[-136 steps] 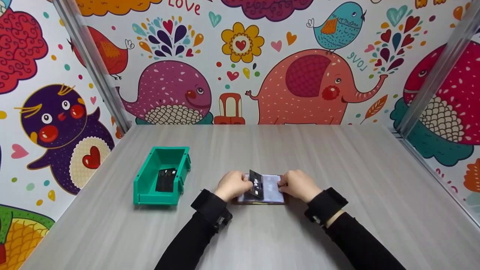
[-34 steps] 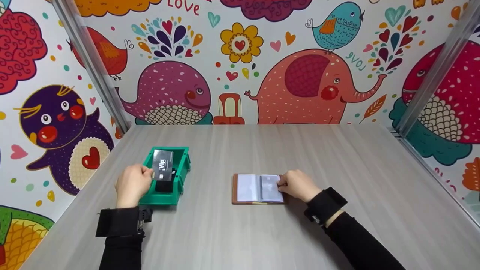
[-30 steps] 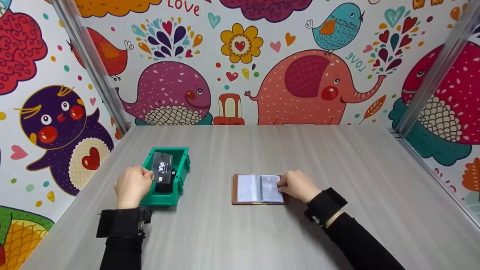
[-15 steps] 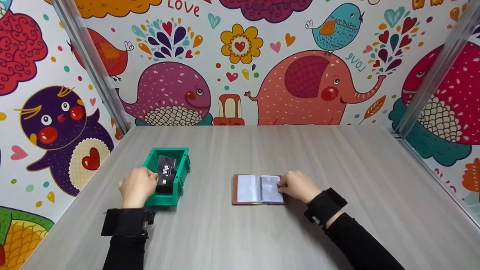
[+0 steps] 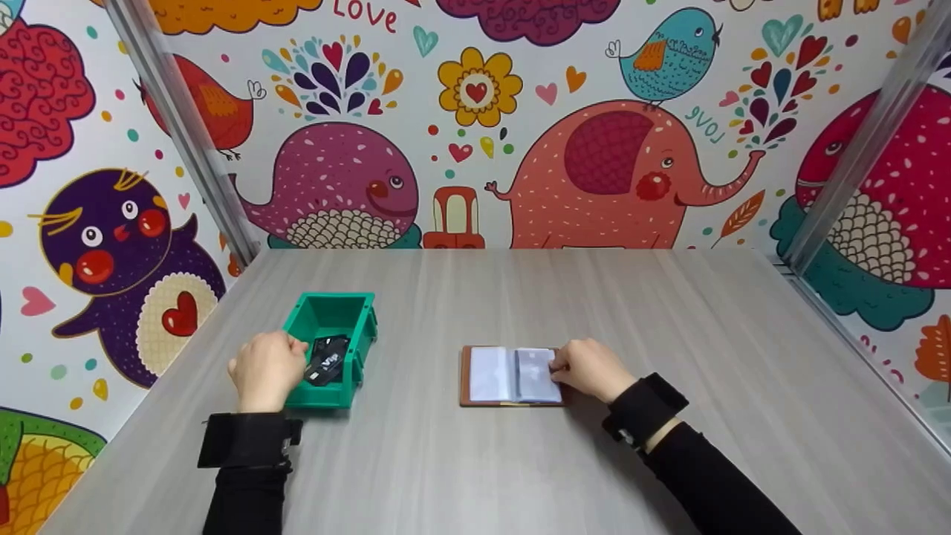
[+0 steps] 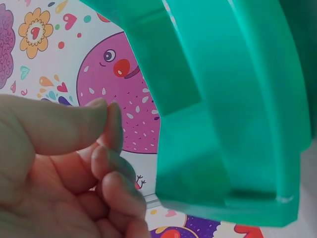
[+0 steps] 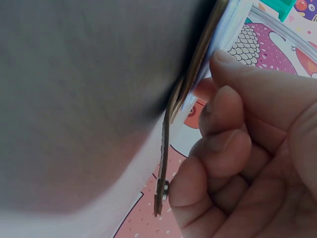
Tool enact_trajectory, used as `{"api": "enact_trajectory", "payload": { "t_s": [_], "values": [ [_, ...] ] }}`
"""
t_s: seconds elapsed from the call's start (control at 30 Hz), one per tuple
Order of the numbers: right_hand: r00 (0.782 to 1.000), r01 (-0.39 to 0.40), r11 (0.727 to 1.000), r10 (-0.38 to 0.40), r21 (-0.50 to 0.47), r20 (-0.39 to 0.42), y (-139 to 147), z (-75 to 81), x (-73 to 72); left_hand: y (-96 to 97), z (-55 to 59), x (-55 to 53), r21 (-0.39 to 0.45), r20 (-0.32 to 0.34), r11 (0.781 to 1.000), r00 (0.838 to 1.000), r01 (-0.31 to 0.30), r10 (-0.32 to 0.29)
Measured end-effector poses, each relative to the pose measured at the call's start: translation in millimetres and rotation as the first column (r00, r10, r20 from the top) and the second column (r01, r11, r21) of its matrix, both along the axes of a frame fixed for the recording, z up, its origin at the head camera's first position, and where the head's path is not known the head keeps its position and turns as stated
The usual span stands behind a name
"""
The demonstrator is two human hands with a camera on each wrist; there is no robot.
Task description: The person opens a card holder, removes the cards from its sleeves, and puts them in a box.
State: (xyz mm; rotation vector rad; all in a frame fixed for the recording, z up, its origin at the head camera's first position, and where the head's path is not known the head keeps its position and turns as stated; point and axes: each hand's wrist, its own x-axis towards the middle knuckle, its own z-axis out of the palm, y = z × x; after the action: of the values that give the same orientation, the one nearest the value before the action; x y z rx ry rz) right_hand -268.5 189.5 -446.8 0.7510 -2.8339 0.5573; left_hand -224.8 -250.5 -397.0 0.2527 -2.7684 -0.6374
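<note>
A black card lay in the green bin, dropped by the left hand, which had held it there moments earlier. That hand's grip was now bare, its fingers curled just beside the bin, and the card's handling looked finished. The right hand pinched the edge of an open brown holder, its clear sleeves facing up. Bin and holder sat well apart on a grey wood-grain bench, before walls of cartoon animals and metal posts.
</note>
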Motion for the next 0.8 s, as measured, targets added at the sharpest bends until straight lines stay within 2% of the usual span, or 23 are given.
{"api": "enact_trajectory", "payload": {
  "t_s": [0.6, 0.8],
  "values": [
    [1.0, -0.008, 1.0, 0.008, 0.001, 0.0, -0.9, 0.1, 0.5, 2.5, 0.2, 0.0, 0.036, -0.009, 0.999, 1.0, 0.002, -0.001],
    [1.0, -0.011, 1.0, 0.011, 0.006, 0.009, -0.1, 0.9, 0.7, 7.6, 3.2, 0.4, 0.038, -0.053, 0.999, 0.998, 0.026, -0.024]
  ]
}}
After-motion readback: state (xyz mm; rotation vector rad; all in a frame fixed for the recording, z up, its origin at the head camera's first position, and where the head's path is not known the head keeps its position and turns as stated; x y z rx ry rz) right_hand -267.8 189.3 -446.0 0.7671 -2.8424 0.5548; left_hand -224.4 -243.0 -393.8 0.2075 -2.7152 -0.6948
